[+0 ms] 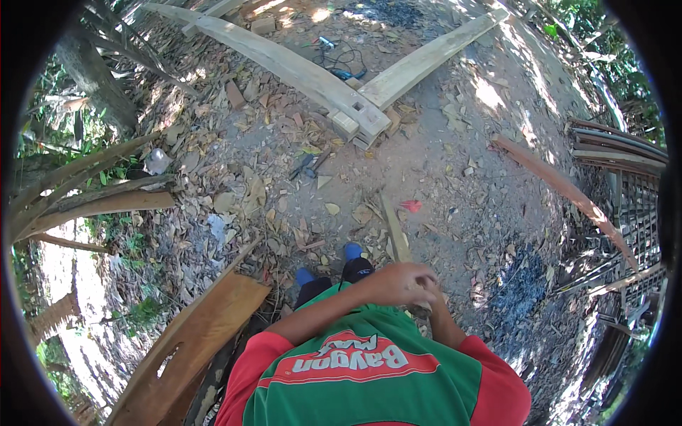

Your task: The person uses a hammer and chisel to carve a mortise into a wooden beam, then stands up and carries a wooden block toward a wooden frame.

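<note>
My left hand (400, 284) is in front of my waist, its fingers curled in. It meets my right hand (435, 297), whose fingers are largely hidden behind it. Whatever the left fingers close on, if anything, is too small or covered to name. A narrow wooden strip (395, 227) runs from the ground ahead toward my hands and passes out of sight beneath them. Whether either hand touches this strip, I cannot tell.
Two long timber beams (284, 62) (433, 60) meet at a corner ahead, resting on wood blocks (344, 123). A power tool with a cord (348, 74) lies between them. A broad plank (192, 348) is at lower left, a reddish board (568, 192) at right. Leaves and chips litter the ground.
</note>
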Tool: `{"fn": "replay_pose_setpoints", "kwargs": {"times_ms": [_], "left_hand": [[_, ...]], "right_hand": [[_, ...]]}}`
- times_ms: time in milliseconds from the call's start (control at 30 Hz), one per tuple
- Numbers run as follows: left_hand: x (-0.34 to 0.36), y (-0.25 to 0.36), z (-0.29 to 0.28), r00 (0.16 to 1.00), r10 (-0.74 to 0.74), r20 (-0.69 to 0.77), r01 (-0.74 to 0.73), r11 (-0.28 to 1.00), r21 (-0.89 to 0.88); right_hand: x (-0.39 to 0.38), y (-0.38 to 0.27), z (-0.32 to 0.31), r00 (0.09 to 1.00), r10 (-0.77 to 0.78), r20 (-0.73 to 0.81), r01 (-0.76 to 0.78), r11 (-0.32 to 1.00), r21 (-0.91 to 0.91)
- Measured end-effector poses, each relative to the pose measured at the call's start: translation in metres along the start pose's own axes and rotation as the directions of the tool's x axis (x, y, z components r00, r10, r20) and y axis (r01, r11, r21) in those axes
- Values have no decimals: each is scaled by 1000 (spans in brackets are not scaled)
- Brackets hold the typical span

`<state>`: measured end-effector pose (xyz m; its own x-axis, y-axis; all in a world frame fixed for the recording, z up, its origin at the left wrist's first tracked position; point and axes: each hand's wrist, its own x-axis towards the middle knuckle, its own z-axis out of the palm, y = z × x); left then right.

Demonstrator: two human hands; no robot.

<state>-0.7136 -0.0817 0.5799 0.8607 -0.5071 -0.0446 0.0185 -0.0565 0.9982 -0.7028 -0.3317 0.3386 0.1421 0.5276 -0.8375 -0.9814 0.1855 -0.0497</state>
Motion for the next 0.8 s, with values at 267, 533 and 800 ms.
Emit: {"fn": "replay_pose_setpoints", "kwargs": {"times_ms": [267,533,800], "left_hand": [[-230,-225,-86,534,-543,-648,745,664,58],[-467,-356,-46,-158,-824,-544,634,338,-696],[-394,-332,-45,138,-878,-459,583,446,-679]], "right_hand": [[13,72,-108,812,-111,-573,-227,844,-485],[38,103,0,921,-162,-355,-14,895,-446],[32,104,-4,835,-322,-446,7,817,-577]]}}
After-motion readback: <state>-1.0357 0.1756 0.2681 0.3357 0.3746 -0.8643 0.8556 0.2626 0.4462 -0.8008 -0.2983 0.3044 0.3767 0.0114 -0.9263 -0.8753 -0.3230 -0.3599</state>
